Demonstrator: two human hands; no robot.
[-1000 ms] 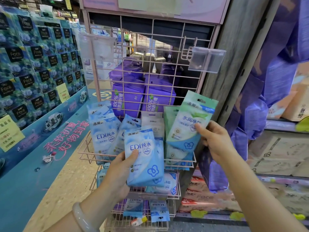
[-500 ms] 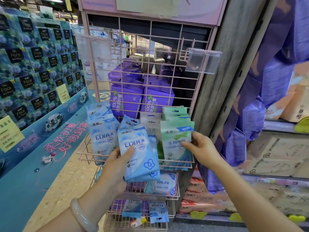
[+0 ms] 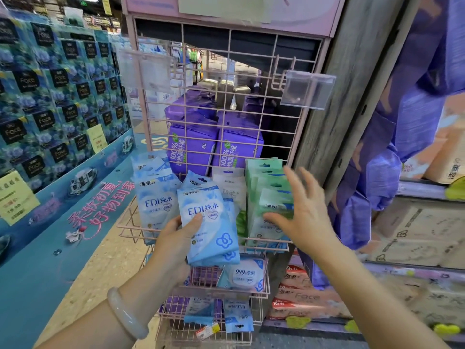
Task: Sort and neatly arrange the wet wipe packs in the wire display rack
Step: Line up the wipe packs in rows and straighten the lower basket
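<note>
A pink wire display rack [image 3: 226, 102] stands in front of me with tiered baskets. My left hand [image 3: 176, 240] grips a small stack of blue EDI wet wipe packs [image 3: 211, 225] in front of the top basket [image 3: 130, 226]. More blue packs [image 3: 153, 197] stand at the basket's left, white packs [image 3: 230, 187] in the middle. A row of green packs [image 3: 266, 195] stands at the right. My right hand [image 3: 304, 212] is spread flat, fingers straight, just in front of the green row, holding nothing.
A lower basket holds a 999 pack [image 3: 245, 275]; the bottom one has blue packs [image 3: 237, 316]. Purple tissue packs [image 3: 193, 147] sit behind the grid. A clear price tag holder [image 3: 307, 90] juts out at upper right. A wooden post [image 3: 349, 79] flanks the rack.
My right hand set the green pack into the right row of the top basket and let go, fingers now spread. My left hand kept the blue packs, shifting slightly.
</note>
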